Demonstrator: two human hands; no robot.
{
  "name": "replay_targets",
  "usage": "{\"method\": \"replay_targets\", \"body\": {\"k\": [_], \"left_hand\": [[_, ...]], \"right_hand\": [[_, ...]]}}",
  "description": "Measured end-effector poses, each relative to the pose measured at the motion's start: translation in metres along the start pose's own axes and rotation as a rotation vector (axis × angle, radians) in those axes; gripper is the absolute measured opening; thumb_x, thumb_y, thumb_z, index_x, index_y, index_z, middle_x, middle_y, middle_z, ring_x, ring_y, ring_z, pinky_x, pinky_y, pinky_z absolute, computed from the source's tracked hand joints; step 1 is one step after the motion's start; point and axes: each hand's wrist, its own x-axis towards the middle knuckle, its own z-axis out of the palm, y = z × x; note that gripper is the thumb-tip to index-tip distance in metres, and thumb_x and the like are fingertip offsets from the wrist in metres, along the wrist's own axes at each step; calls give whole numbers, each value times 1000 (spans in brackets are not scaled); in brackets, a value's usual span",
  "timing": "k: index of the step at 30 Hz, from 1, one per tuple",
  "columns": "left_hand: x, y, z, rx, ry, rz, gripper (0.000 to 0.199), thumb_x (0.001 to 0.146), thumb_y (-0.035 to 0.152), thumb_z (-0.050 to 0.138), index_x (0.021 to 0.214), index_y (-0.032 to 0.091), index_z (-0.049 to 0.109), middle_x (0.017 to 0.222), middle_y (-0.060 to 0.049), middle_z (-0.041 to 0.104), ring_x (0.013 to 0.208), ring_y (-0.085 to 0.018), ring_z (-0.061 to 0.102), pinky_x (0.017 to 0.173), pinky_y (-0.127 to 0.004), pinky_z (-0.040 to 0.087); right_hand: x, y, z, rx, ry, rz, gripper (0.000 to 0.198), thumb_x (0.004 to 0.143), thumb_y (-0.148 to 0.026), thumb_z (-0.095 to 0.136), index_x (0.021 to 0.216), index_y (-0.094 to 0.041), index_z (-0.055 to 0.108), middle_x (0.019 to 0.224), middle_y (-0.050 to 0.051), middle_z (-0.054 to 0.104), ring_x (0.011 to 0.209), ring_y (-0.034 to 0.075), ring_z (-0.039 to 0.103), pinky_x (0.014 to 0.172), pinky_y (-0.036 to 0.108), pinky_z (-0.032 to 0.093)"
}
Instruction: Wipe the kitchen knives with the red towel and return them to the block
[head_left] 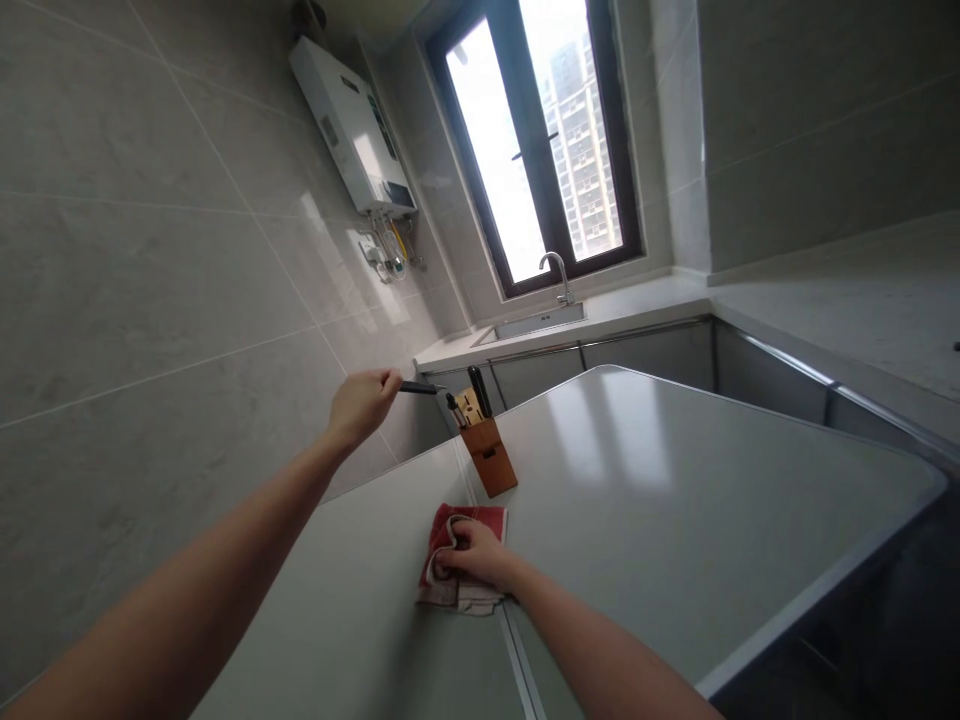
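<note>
My left hand (365, 408) is raised at the left of the table, its fingers wrapped round the black handle of a knife (418, 387). The knife's metal end points right, close to the knife block, and little of its blade can be made out. The wooden knife block (489, 458) stands on the table with other dark-handled tools (478, 390) upright in its top. In front of the block, my right hand (480, 553) grips a bunched red and white cloth (487, 518), which rests on the tabletop across the seam.
The pale glossy table (637, 520) has a seam down its middle and a raised rim. Behind it are a counter (637, 295), a sink (536, 322) and a faucet (559, 275) under a window. A white water heater (349, 125) hangs on the tiled left wall.
</note>
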Motion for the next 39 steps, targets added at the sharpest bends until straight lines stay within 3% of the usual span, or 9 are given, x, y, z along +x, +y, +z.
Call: {"method": "replay_targets", "body": {"k": [5,11,18,24,30,35,37,39], "left_hand": [[0,16,0,78,-34,-2,46,83,40,29,59,18,62,62,-8,64,55,-19,54,45,-25,22],[6,17,-7,104,-89,-18,46,82,41,30,58,19,61,61,-8,63,55,-20,54,44,-25,23],[25,31,-5,30,-162,17,62,84,56,21,57,18,63,59,-9,63,56,-20,57,49,-26,30],[42,52,9,-30,-174,3,67,80,65,21,59,18,64,66,-11,65,61,-23,59,50,-27,31],[38,66,29,-110,-196,-10,66,77,69,26,55,18,61,63,-10,63,58,-22,58,49,-27,31],[30,69,28,-170,-122,-3,58,84,59,26,63,17,59,61,-7,60,60,-18,56,52,-25,33],[24,75,18,-239,-14,27,49,89,49,25,71,17,58,64,-4,59,61,-16,54,54,-24,34],[13,85,1,-415,183,129,39,90,40,29,72,17,55,62,-2,55,59,-13,51,54,-23,35]], "right_hand": [[3,3,0,-115,20,2,24,59,-33,70,61,-17,52,58,-5,49,57,10,46,51,21,31],[3,9,1,-130,25,-30,25,60,-33,69,60,-18,49,61,-5,45,57,9,43,50,20,28],[2,11,1,-116,7,-46,24,61,-32,68,61,-18,49,62,-5,46,57,9,43,51,20,29],[0,10,3,-31,-2,-9,27,60,-33,69,60,-18,48,59,-6,42,56,9,42,51,19,30],[-1,6,3,-4,23,15,28,58,-37,72,59,-17,52,59,-4,47,57,11,46,52,20,33],[-2,2,2,-9,10,1,27,59,-36,71,60,-17,52,60,-4,49,58,11,47,53,20,34],[-2,1,2,-17,8,-13,27,60,-37,70,60,-17,53,60,-4,50,59,11,47,53,20,34],[-3,-1,1,-37,10,-30,26,60,-36,70,60,-17,53,62,-4,51,60,11,48,54,20,35]]}}
